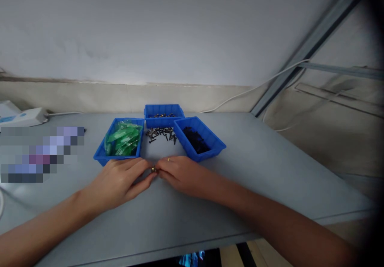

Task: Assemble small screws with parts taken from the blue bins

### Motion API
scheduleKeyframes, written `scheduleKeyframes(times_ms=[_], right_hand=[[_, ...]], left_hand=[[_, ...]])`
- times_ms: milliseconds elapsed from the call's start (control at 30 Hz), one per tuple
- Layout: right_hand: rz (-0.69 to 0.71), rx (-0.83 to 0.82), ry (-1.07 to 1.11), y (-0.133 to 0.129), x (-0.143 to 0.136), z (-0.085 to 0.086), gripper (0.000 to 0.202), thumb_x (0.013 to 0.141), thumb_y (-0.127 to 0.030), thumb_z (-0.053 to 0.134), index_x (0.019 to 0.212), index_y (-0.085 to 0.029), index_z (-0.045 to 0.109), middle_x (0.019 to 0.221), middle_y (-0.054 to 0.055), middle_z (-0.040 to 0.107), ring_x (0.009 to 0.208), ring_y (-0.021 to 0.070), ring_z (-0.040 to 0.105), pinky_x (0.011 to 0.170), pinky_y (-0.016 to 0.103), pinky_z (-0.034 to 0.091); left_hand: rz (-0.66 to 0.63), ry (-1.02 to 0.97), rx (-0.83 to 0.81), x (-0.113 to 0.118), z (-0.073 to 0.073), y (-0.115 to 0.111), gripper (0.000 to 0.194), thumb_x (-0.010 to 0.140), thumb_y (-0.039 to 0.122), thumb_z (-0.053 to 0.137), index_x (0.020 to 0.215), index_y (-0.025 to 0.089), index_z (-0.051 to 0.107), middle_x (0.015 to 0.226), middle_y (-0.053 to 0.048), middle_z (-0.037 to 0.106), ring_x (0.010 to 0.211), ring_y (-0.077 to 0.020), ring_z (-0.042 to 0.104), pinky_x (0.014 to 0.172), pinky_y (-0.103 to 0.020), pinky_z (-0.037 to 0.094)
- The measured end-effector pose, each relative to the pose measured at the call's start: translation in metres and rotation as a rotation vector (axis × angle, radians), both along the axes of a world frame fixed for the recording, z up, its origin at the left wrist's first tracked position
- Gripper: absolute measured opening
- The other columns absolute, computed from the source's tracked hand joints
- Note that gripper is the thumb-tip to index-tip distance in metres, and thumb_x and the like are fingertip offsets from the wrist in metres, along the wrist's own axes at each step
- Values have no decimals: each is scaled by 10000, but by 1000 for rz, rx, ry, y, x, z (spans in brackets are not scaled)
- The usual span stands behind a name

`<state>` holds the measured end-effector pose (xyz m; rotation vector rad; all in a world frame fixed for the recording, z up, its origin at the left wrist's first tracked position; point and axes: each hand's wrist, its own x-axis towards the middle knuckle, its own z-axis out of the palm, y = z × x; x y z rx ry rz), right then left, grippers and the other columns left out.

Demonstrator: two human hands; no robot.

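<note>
My left hand (pixel 123 179) and my right hand (pixel 181 174) meet above the table, fingertips almost touching. Between them is a small shiny brass-coloured metal part (pixel 154 170), pinched by the left thumb and fingers. The right thumb and fingers are pressed together at its other side; what they grip there is mostly hidden. Just beyond the hands lies a loose pile of dark screws (pixel 162 133). To the left, a blue bin (pixel 99 154) holds green plastic packets (pixel 124 137). At the right, another blue bin (pixel 210 137) contains small black pieces (pixel 195 139).
A third blue bin (pixel 163 121) with small brass-coloured parts stands behind the screws. A white power strip (pixel 30 117) and a pixelated patch are at the left. A metal frame post (pixel 300 59) and white cable (pixel 234 97) are at the right. The table's front edge runs below my arms.
</note>
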<state>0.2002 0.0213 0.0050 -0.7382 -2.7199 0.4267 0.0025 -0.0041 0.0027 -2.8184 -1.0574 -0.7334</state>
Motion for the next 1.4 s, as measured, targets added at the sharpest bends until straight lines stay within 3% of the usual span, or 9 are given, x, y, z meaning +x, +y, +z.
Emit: scheduleKeyframes(times_ms=[267, 500, 767, 1000, 1200, 1400], right_hand=[[-69, 187, -36, -2, 4, 5, 159, 856, -215, 434, 754, -156, 541, 700, 9, 580, 644, 120, 519, 612, 248, 349], [-15, 375, -33, -8, 3, 3, 249, 860, -245, 388, 676, -157, 531, 617, 13, 570, 586, 118, 494, 565, 266, 302], [-63, 279, -161, -3, 3, 2, 159, 843, -218, 442, 759, -146, 556, 688, 28, 602, 647, 138, 530, 574, 260, 321], [-54, 83, -75, -3, 0, 4, 145, 859, -176, 421, 766, -145, 528, 729, 18, 583, 649, 114, 508, 612, 235, 348], [-96, 105, -18, 2, 5, 27, 212, 892, -221, 386, 719, -161, 492, 693, 0, 552, 625, 99, 475, 599, 225, 323], [-385, 308, -250, 51, 5, 57, 263, 890, -284, 343, 783, -159, 549, 704, 37, 590, 602, 135, 498, 540, 257, 279]], left_hand=[[63, 93, -104, -1, -3, 1, 218, 905, 307, 376, 914, 160, 537, 709, -4, 612, 621, -141, 604, 533, -252, 434], [-10, 184, -176, 3, -4, -1, 267, 906, 273, 336, 703, 173, 479, 615, 11, 543, 516, -116, 525, 473, -241, 357], [57, 124, -187, 3, -2, 0, 221, 895, 289, 368, 871, 152, 540, 635, 1, 572, 575, -134, 575, 514, -240, 408], [28, 55, -154, 3, 0, 0, 278, 919, 335, 348, 853, 154, 548, 658, -11, 589, 590, -132, 582, 526, -239, 424], [26, 157, -152, 2, 5, -2, 267, 909, 309, 348, 768, 164, 523, 613, 0, 566, 542, -134, 562, 486, -246, 380], [20, 313, -197, 0, -3, 1, 202, 895, 259, 367, 788, 176, 517, 655, -4, 586, 563, -147, 573, 477, -251, 352]])
